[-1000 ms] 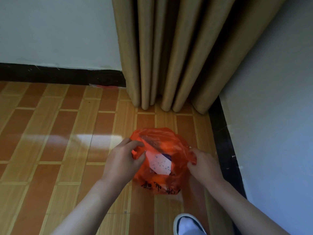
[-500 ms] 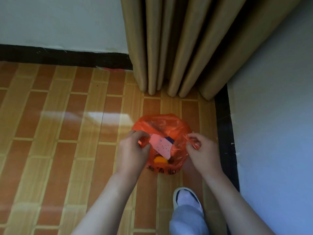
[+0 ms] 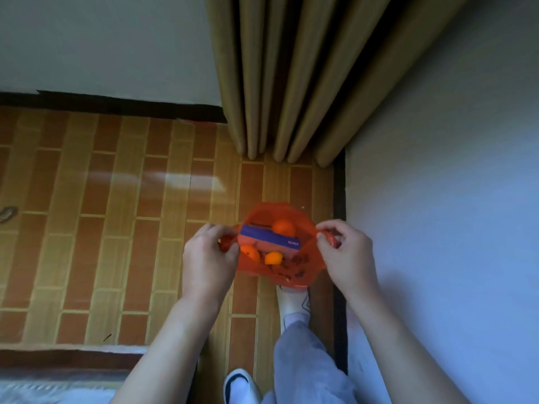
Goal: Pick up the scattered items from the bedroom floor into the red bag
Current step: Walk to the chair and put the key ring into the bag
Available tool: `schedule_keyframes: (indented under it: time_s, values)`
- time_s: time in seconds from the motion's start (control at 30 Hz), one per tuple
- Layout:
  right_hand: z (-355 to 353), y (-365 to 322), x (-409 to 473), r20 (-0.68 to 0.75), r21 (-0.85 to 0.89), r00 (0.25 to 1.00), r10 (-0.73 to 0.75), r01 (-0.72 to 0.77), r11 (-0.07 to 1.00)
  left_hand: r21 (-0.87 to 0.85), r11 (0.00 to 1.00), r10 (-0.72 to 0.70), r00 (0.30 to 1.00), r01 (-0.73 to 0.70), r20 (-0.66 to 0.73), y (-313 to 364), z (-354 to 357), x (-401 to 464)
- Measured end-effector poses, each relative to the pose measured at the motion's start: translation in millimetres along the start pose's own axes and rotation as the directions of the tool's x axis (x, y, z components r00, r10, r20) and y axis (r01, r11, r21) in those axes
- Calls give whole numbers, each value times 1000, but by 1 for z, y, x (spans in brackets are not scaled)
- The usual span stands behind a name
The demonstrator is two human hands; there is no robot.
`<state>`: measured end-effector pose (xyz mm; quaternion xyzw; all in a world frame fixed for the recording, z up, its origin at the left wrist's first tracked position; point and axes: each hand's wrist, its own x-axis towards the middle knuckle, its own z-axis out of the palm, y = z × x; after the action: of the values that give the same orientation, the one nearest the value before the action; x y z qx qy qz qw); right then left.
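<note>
Fingers of the left hand [image 3: 208, 262] curled, pinching the left handle of the red bag [image 3: 303, 268]; thumb and forefinger closed on bunched plastic. Bag hangs between the two hands, mouth pulled wide, apparently lifted off the tiled floor [image 3: 116, 228] near the room corner.

Inside, left to right: one orange [image 3: 250, 253] low by the left hand, a second orange [image 3: 273, 258] just beside it, a blue-and-pink box [image 3: 269, 239] lying across the middle, a third orange [image 3: 283, 228] behind the box. Box's long axis runs handle to handle, tilted slightly down toward the right.

Right hand [image 3: 348, 258] likewise pinches the right handle, fingers curled round twisted plastic.

Far left on the floor, a small greyish object [image 3: 7, 213], too blurred to name. Judgement: if it belongs to the scatter, it lies well apart to the left, so the left hand is nearer; that hand would have to let go of its handle first. Curtain [image 3: 291, 83] folds hang beyond the bag.
</note>
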<state>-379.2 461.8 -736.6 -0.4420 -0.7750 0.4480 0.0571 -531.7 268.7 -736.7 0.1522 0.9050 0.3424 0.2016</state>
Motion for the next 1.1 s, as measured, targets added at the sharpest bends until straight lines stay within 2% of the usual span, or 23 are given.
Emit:
schedule_keyframes:
  time_s: [0.17, 0.37, 0.53, 0.87, 1.1]
  values:
    - [-40, -76, -40, 40, -2, 999, -21, 21, 1000, -28, 1000, 4, 1000, -5, -15, 49, -66, -43]
    - [-94, -175, -97, 21, -97, 997, -74, 76, 992, -6, 999, 38, 998, -38, -43, 102, -163, -105]
    - [-143, -265, -151, -14, -194, 979, -203, 196, 961, 48, 996, 85, 991, -81, -101, 142, -255, -156]
    - [-196, -398, -233, -78, -215, 878, -472, 448, 868, 170, 974, 202, 923, -152, -328, 195, -405, -226]
    - [-202, -480, -262, -8, -168, 817, -577, 568, 806, 129, 976, 215, 871, -176, -442, 233, -466, -250]
